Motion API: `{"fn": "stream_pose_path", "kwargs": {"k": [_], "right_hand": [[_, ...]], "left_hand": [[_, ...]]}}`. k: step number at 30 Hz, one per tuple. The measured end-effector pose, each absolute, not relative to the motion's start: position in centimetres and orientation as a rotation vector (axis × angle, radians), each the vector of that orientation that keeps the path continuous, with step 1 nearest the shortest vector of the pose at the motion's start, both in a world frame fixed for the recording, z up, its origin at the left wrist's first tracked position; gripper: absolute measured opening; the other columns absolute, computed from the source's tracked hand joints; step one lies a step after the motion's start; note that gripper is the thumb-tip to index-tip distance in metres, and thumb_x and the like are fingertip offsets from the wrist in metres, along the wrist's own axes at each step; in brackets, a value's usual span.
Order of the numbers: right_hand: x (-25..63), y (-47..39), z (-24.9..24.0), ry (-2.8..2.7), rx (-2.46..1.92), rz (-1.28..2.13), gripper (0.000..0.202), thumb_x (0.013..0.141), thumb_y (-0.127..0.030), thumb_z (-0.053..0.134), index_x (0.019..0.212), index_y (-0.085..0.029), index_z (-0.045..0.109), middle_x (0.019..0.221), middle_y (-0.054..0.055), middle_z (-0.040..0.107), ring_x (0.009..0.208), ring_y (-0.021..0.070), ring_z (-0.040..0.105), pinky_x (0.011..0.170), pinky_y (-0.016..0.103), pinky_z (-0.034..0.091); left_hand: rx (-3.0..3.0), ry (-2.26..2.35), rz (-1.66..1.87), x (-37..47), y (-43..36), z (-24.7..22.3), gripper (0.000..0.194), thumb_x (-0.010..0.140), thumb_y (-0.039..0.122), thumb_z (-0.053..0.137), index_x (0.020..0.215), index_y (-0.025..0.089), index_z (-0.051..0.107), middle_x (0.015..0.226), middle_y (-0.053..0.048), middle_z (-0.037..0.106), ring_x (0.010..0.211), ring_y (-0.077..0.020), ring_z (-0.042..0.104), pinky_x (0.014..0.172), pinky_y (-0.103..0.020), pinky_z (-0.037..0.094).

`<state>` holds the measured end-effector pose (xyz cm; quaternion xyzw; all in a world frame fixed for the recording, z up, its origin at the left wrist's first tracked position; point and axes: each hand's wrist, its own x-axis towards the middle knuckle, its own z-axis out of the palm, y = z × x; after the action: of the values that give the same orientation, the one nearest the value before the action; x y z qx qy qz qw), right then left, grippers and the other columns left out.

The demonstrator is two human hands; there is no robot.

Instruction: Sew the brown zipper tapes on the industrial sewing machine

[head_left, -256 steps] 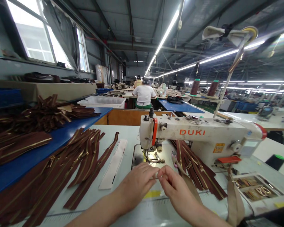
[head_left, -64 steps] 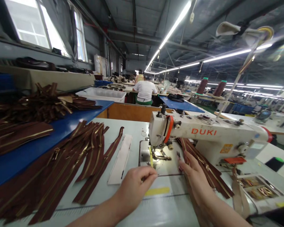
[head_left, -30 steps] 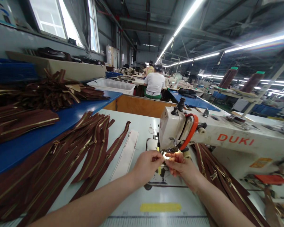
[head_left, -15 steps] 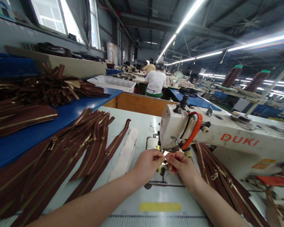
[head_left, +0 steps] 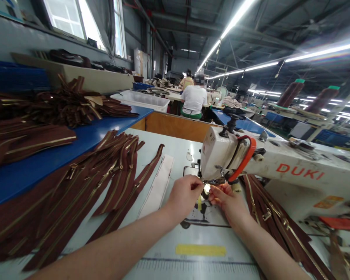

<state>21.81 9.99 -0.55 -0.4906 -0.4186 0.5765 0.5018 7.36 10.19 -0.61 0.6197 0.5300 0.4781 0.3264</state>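
Left hand (head_left: 186, 194) and right hand (head_left: 227, 200) near each other, slightly apart, just under needle end of sewing machine (head_left: 268, 163) marked DUKI. Fingertips of each pinched; whether either grips anything too small to tell. Left of left hand: pale fabric strip (head_left: 157, 186), then brown zippers (head_left: 105, 182) fanned over worktop (head_left: 169, 243). Right of right hand: more brown zippers with gold teeth. Nearer wearer than both hands: yellow tape (head_left: 200, 250) above ruler markings. Beyond hands: seated person in white top (head_left: 194, 98).
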Motion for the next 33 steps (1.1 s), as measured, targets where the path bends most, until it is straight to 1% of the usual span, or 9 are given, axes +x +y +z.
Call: {"fn": "stream_pose_path", "kwargs": {"k": [9, 17, 28, 33], "right_hand": [[21.91, 9.39, -0.15, -0.998, -1.212, 1.379, 0.048, 0.038, -0.05, 0.085, 0.061, -0.015, 0.061, 0.052, 0.0, 0.061, 0.049, 0.0116, 0.053, 0.05, 0.024, 0.042], [22.03, 9.34, -0.27, -1.023, -1.222, 1.382, 0.047, 0.042, -0.049, 0.084, 0.064, -0.016, 0.06, 0.054, 0.001, 0.061, 0.05, 0.0123, 0.053, 0.051, 0.025, 0.042], [22.12, 9.27, -0.19, -1.015, -1.192, 1.376, 0.046, 0.042, -0.049, 0.084, 0.063, -0.015, 0.061, 0.055, 0.001, 0.062, 0.051, 0.0115, 0.053, 0.052, 0.025, 0.043], [22.16, 9.3, -0.21, -1.052, -1.171, 1.375, 0.041, 0.048, -0.047, 0.082, 0.063, -0.016, 0.06, 0.055, 0.0, 0.061, 0.051, 0.0116, 0.052, 0.053, 0.025, 0.043]], "left_hand": [[1.664, 1.434, 1.268, 7.3, 10.14, -0.8, 0.016, 0.071, 0.009, 0.056, 0.061, 0.019, 0.065, 0.059, 0.002, 0.063, 0.06, -0.015, 0.06, 0.057, -0.023, 0.043], [1.663, 1.453, 1.252, 7.28, 10.23, -0.87, 0.016, 0.073, 0.011, 0.055, 0.063, 0.018, 0.065, 0.059, 0.002, 0.063, 0.061, -0.0153, 0.06, 0.054, -0.022, 0.043], [1.668, 1.445, 1.257, 7.42, 10.36, -1.04, 0.015, 0.072, 0.011, 0.055, 0.063, 0.018, 0.065, 0.06, 0.001, 0.064, 0.061, -0.0156, 0.061, 0.057, -0.023, 0.043], [1.677, 1.435, 1.257, 7.48, 10.52, -1.27, 0.014, 0.073, 0.011, 0.057, 0.064, 0.018, 0.066, 0.06, 0.001, 0.064, 0.06, -0.0151, 0.06, 0.056, -0.022, 0.043]]}}
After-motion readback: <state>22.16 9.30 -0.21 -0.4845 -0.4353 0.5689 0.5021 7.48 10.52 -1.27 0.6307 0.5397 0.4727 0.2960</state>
